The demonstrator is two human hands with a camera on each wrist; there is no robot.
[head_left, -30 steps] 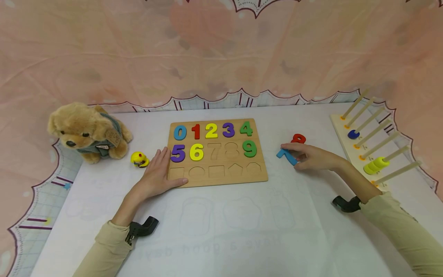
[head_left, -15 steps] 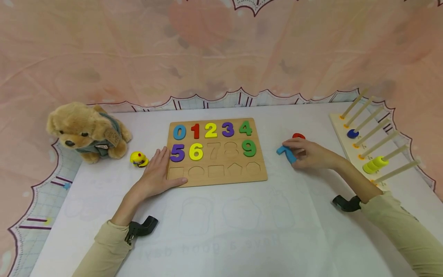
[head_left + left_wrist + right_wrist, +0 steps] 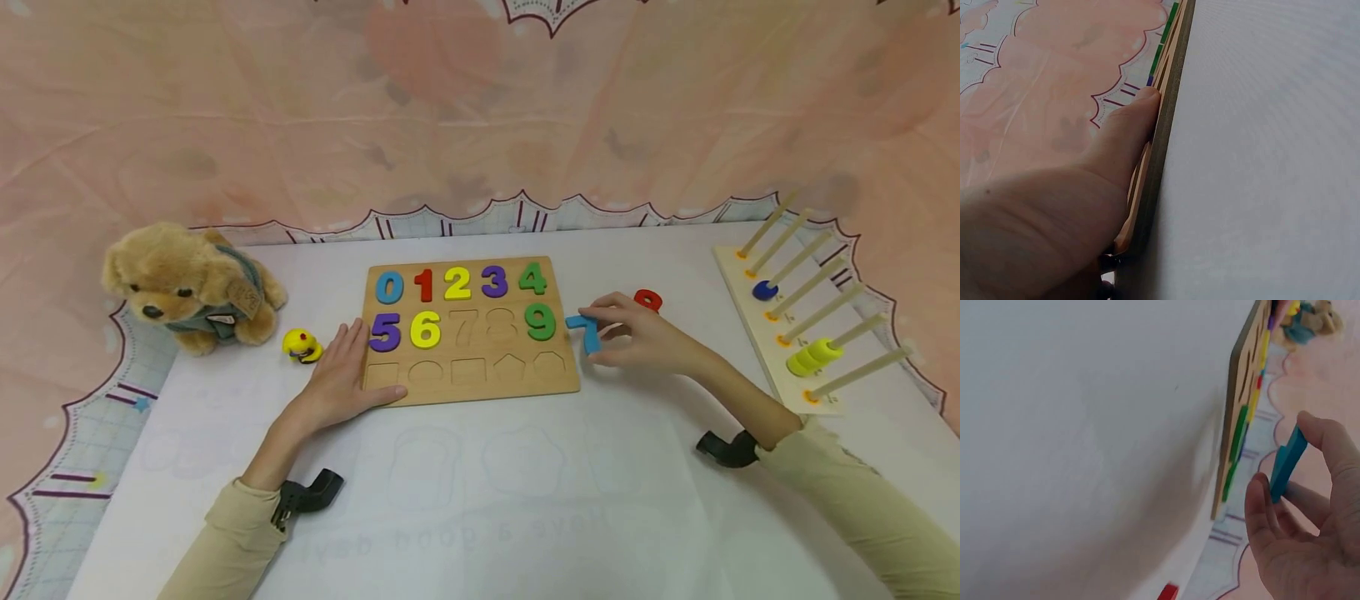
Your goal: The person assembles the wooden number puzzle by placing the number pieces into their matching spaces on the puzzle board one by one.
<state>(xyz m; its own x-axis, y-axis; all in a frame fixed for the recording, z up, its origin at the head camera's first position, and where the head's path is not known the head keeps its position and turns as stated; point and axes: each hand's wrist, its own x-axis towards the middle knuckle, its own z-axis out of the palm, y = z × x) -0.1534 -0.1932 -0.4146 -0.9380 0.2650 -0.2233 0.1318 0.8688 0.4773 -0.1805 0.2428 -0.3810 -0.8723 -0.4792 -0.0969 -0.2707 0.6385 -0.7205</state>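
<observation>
My right hand [image 3: 637, 335] pinches a blue number 7 [image 3: 590, 333] between thumb and fingers, just off the right edge of a wooden number puzzle board [image 3: 480, 395]. In the right wrist view the blue 7 [image 3: 1289, 461] hangs above the white table cover. My left hand [image 3: 341, 379] lies with straight fingers along the board's left edge, its thumb over the lower left corner; the left wrist view shows that thumb [image 3: 1129, 131] on the board. Numbers 0 to 6 and 9 sit in their recesses. The 7 and 8 recesses and the bottom row of shape recesses are bare.
A red number 8 [image 3: 648, 300] lies on the table behind my right hand. At right stands a pale board with slanted pegs [image 3: 757, 333], carrying blue and yellow beads. A plush dog [image 3: 191, 287] and a small yellow toy [image 3: 302, 344] are at left.
My right hand has lifted the blue 7 and carried it left, close to the board's right edge. The red 8 shows more fully now. My left hand stays where it was.
</observation>
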